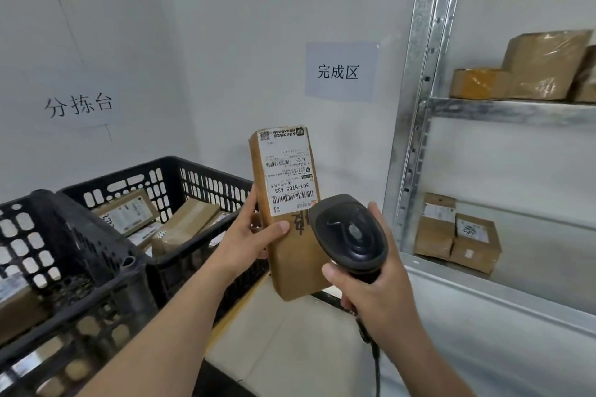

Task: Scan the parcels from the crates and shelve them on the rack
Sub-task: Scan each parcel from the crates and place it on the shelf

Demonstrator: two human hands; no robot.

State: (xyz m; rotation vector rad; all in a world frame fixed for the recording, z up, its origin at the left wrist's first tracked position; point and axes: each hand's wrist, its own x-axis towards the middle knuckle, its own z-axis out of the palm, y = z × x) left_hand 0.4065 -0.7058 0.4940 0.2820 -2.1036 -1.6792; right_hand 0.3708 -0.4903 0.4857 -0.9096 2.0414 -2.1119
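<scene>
I see a matt brown cardboard parcel [292,219] with a white paper label [288,171], a black plastic scanner [350,229], perforated plastic crates [180,177], and a dull galvanised-metal rack [419,100].

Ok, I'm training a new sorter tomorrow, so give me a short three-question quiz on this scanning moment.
1. True or false: the left hand holds the parcel with its label facing the camera.
2. What does the right hand hold? A) tape roll B) barcode scanner C) pen
3. Fill in: more parcels lie in the black ___ on the left, and some already sit on the metal rack.

Key: 1 true; 2 B; 3 crate.
</scene>
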